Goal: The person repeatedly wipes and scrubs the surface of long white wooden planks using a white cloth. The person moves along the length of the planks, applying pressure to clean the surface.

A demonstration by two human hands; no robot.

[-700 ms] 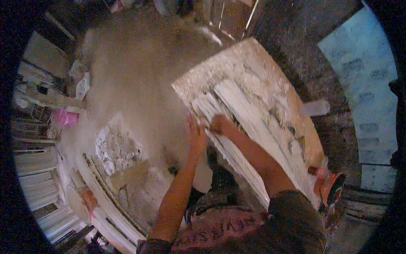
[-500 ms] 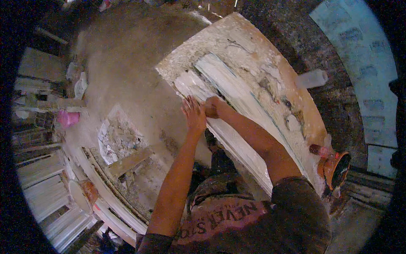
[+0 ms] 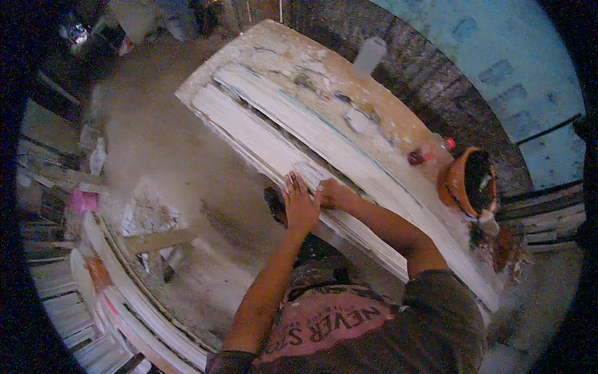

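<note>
Two long white strips, like moulding, lie side by side on a workbench [image 3: 277,38] crusted with white residue. My left hand [image 3: 302,204] rests on the front edge of the near strip [image 3: 243,134], fingers stretched out and lying flat. Close beside it, my right hand [image 3: 331,194] is closed against the same strip, around its middle length. Whatever the right fingers hold, if anything, is hidden. A dark gap separates the near strip from the far strip [image 3: 280,105], which neither hand touches.
An orange bowl [image 3: 458,184] with a dark inside stands at the bench's right end, beside a clear bottle with a red cap [image 3: 450,143]. A whitish translucent container [image 3: 370,56] is at the back edge. More long strips [image 3: 143,305] lie at lower left, near a pink object [image 3: 84,201].
Both hands have slid along the near strip, from close to its far left end to about its middle. The view has turned, so the bench appears farther left.
</note>
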